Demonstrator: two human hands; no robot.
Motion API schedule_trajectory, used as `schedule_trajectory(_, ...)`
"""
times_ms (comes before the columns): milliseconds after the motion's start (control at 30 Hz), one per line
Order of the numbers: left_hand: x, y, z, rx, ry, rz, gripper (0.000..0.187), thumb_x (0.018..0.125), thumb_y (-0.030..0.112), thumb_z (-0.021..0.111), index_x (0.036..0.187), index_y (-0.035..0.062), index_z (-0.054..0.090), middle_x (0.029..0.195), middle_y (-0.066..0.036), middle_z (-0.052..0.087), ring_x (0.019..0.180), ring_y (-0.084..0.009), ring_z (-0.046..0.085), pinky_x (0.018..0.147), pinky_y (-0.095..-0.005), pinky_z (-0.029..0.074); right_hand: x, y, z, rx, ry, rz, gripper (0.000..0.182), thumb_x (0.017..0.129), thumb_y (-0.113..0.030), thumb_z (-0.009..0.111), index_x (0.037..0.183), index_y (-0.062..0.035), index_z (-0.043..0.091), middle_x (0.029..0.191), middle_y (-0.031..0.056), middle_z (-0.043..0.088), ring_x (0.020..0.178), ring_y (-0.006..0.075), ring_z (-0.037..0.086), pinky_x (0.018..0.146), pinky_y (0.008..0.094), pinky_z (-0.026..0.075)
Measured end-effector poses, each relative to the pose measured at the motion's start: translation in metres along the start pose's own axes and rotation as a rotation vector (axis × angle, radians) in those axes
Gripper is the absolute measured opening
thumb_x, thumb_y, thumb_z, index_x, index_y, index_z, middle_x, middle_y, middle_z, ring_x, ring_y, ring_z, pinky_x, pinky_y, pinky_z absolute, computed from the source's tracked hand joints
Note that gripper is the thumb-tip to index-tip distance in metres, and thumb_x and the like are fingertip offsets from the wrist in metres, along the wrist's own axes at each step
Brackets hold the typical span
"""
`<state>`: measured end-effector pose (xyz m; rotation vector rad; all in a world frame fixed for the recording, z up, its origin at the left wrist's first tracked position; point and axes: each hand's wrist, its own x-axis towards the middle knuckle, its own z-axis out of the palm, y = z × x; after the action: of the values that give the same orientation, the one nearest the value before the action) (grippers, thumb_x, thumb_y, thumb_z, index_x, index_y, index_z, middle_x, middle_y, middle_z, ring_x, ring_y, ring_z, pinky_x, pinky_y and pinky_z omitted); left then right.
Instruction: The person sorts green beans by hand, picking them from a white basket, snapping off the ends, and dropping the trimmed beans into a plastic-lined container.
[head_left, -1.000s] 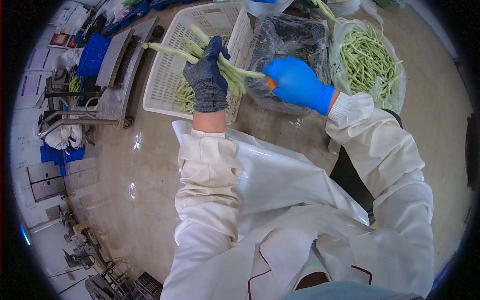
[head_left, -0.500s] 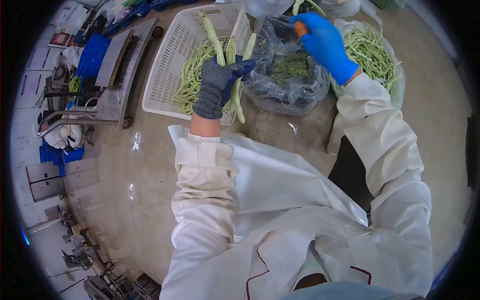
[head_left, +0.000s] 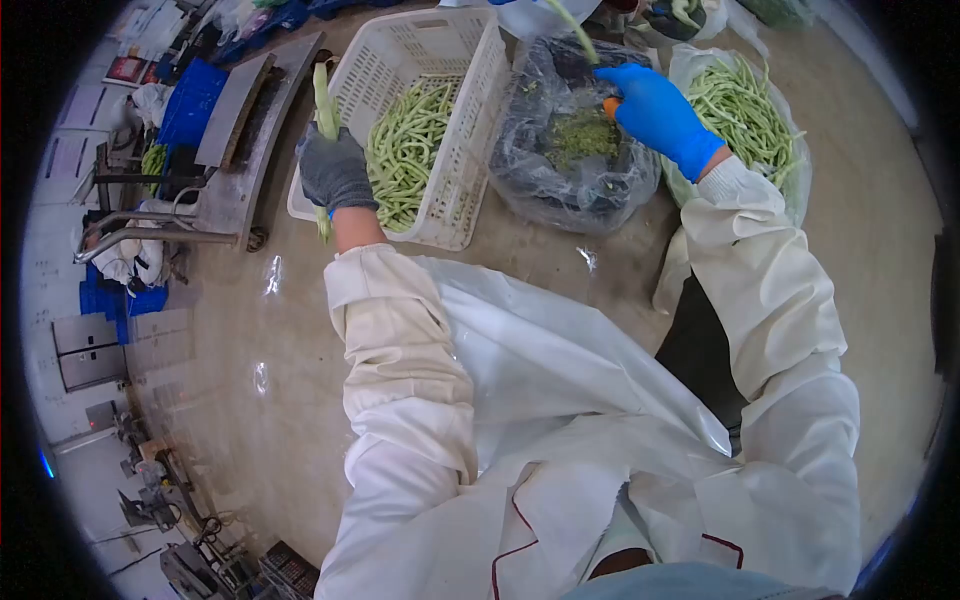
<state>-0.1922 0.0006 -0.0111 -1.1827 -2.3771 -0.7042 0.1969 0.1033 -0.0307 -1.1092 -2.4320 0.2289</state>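
Note:
My left hand (head_left: 338, 172), in a grey knitted glove, is closed around long flat green beans (head_left: 325, 100) over the left side of a white slatted crate (head_left: 478, 120). Cut beans (head_left: 410, 150) lie in that crate. My right hand (head_left: 665, 115), in a blue glove, is above a plastic-lined container (head_left: 520, 180) holding green scraps (head_left: 583, 138). Its index finger is stretched out, apart from an orange piece (head_left: 611, 107) at the thumb. Another long bean (head_left: 573, 28) has its end near that fingertip; who holds its far end is out of view.
An open plastic bag (head_left: 800, 190) full of green beans (head_left: 740, 105) stands on the right. A metal cart (head_left: 215, 200) with a tubular handle is on the left, near a blue bin (head_left: 190, 105). White plastic sheeting (head_left: 530, 350) covers my lap.
My left hand has moved left with its beans, from the crate's right side to its left side. My right hand has dropped slightly, and its index finger now points left.

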Motion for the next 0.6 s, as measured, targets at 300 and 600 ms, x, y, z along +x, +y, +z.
schedule_trajectory(300, -0.009, 0.025, 0.015, -1.307, -0.382, -0.372, 0.037, 0.079, 0.022, 0.070, 0.107, -0.0011, 0.062, 0.096, -0.012, 0.067, 0.081, -0.0255, 0.064, 0.072, -0.0351, 0.051, -0.004, -0.023, -0.009, -0.137, -0.204, 0.063, 0.025, 0.080, -0.021, 0.062, 0.099, -0.0065, 0.068, 0.092, 0.0184, 0.065, 0.087, 0.0360, 0.062, 0.079, 0.0435, 0.050)
schedule_trajectory(600, -0.050, 0.100, 0.001, -1.858, -0.991, -0.295, 0.035, 0.089, 0.023, 0.056, 0.118, 0.0018, 0.059, 0.105, -0.011, 0.064, 0.092, -0.0176, 0.061, 0.084, -0.0330, 0.050, -0.009, -0.066, 0.022, 0.732, -0.204, -0.033, 0.037, 0.086, -0.032, 0.058, 0.114, -0.0085, 0.063, 0.102, 0.0188, 0.065, 0.090, 0.0289, 0.065, 0.082, 0.0346, 0.049)
